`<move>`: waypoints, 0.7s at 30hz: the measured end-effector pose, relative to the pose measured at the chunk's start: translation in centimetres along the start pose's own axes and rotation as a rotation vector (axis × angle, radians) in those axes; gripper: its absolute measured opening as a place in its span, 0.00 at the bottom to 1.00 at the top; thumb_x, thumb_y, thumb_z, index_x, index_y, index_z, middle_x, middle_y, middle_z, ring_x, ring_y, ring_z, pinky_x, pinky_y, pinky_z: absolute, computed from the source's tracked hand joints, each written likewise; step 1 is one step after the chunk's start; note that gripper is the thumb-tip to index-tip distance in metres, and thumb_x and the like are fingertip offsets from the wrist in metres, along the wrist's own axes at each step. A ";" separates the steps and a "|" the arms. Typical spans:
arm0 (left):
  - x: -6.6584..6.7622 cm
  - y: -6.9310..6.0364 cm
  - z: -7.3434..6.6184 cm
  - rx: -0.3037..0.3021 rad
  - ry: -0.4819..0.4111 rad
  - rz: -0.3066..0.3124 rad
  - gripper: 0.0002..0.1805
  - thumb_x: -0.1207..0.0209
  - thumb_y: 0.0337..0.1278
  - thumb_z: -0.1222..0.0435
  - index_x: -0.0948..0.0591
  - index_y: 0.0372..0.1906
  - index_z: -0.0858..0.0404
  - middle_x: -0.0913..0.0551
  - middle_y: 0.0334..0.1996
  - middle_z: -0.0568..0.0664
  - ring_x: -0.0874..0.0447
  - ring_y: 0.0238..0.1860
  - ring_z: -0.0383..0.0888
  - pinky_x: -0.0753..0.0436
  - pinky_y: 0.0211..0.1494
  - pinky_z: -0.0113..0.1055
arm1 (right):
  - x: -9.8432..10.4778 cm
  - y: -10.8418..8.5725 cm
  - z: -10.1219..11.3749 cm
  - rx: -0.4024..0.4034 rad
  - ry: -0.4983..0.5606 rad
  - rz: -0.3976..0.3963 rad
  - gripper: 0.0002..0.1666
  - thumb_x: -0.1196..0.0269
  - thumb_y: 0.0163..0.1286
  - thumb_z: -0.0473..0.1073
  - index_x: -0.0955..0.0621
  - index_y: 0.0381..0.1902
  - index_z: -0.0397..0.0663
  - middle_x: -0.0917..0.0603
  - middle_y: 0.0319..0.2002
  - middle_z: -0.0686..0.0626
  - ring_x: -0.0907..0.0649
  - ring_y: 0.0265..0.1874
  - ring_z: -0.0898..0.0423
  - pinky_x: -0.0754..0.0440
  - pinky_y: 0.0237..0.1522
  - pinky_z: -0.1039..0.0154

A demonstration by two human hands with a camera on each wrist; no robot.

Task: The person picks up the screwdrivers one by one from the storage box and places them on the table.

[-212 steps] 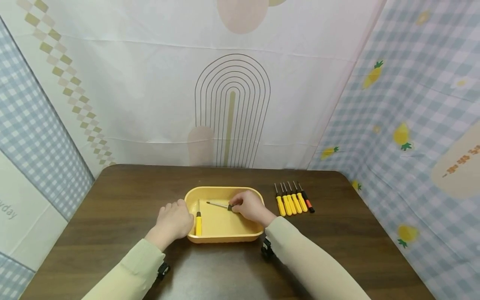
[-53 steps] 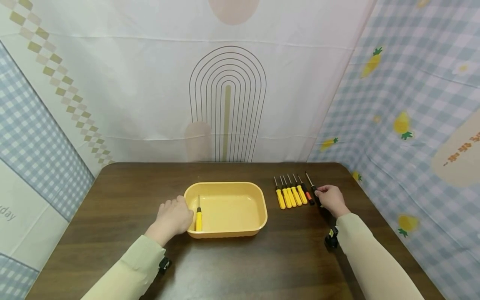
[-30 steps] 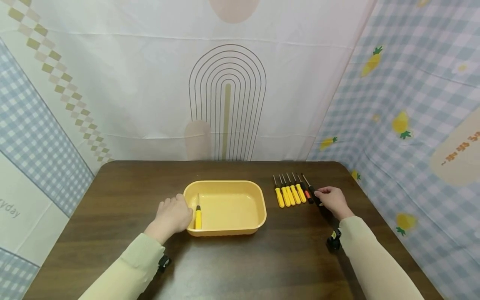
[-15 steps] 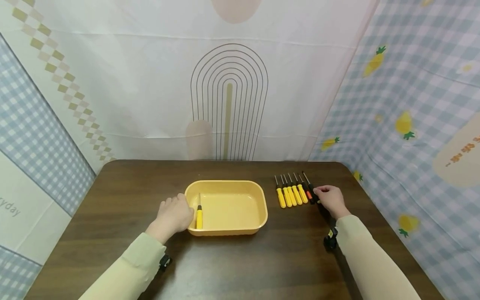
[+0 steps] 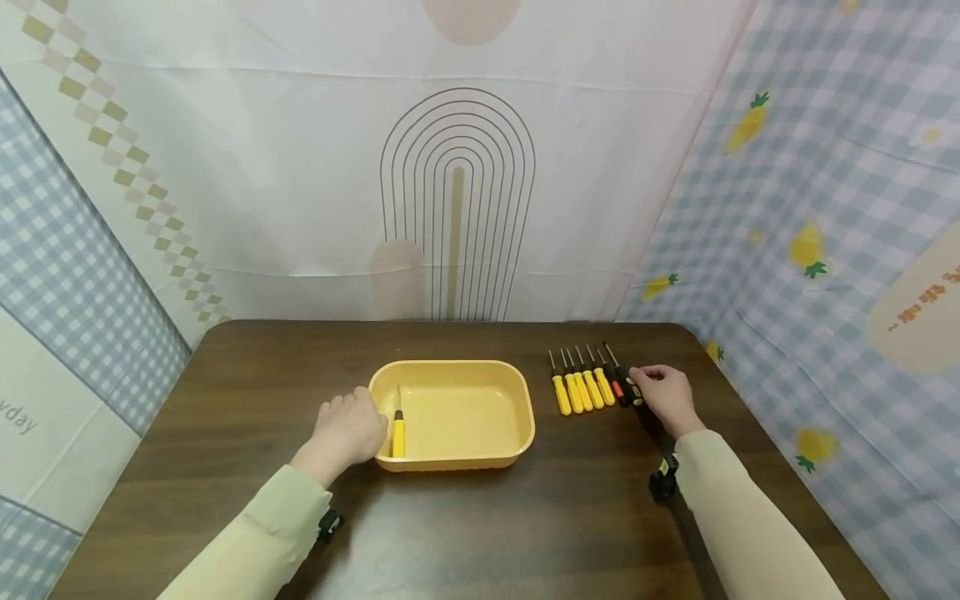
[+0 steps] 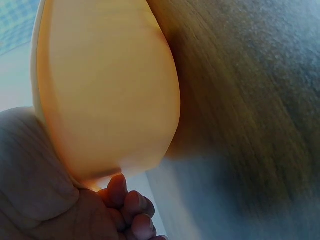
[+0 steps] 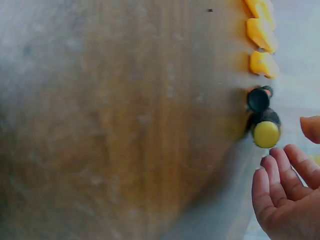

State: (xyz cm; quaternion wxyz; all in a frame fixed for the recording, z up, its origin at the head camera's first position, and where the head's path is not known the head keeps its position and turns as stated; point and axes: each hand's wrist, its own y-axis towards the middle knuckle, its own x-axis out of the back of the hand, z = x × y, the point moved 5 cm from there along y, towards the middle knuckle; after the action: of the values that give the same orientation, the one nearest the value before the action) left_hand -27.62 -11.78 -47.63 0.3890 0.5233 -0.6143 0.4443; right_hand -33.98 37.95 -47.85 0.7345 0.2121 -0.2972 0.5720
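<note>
My left hand grips the left rim of a yellow plastic tray, its thumb over the edge; in the left wrist view the curled fingers show at the tray's outer wall. Inside, on the left, lies a yellow-handled screwdriver with its tip pointing away. To the right of the tray, a black screwdriver with a yellow end cap lies at the right end of a row. Beside its handle is my right hand; the right wrist view shows thumb and fingers apart, holding nothing.
The row left of the black screwdriver holds several yellow-handled screwdrivers and one black-and-red screwdriver, tips pointing away. All lie on a dark brown wooden table. A patterned cloth hangs behind the table's far edge.
The black screwdriver went from the tray to the row's right end in my right hand. Within the last second it moved against the black-and-red one and was let go. My left hand stayed.
</note>
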 end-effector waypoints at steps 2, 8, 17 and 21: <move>0.0 0.0 0.0 0.004 -0.002 0.005 0.23 0.50 0.64 0.57 0.31 0.48 0.77 0.27 0.31 0.59 0.29 0.37 0.57 0.31 0.47 0.52 | 0.3 0.0 0.4 0.020 0.011 -0.025 0.36 0.45 0.69 0.62 0.25 0.58 0.37 0.23 0.51 0.38 0.23 0.45 0.46 0.24 0.42 0.56; 0.1 -0.1 0.0 0.012 -0.003 0.014 0.23 0.50 0.65 0.57 0.32 0.49 0.77 0.27 0.31 0.59 0.29 0.37 0.57 0.32 0.47 0.52 | 0.3 -0.3 3.3 0.106 0.059 -0.013 0.41 0.43 0.65 0.68 0.27 0.61 0.42 0.23 0.52 0.39 0.22 0.49 0.44 0.24 0.44 0.53; -0.2 0.1 0.2 0.000 -0.004 0.005 0.22 0.50 0.64 0.58 0.31 0.47 0.77 0.26 0.31 0.59 0.28 0.37 0.58 0.32 0.47 0.53 | -1.9 -2.0 8.5 0.199 0.158 0.060 0.41 0.40 0.63 0.67 0.28 0.63 0.46 0.21 0.55 0.41 0.22 0.54 0.45 0.26 0.52 0.46; -0.3 0.2 0.2 -0.011 0.004 -0.009 0.22 0.51 0.64 0.58 0.31 0.46 0.76 0.26 0.32 0.61 0.28 0.38 0.59 0.32 0.48 0.54 | -3.0 -2.8 10.5 0.257 0.178 0.079 0.39 0.38 0.63 0.66 0.27 0.62 0.47 0.20 0.53 0.42 0.22 0.53 0.46 0.25 0.53 0.46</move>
State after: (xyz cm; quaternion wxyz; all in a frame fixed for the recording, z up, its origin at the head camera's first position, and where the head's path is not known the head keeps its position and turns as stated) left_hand -27.83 -11.87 -47.99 0.3951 0.5229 -0.6137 0.4402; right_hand -33.77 28.25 -42.16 0.7018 0.2410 -0.1635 0.6501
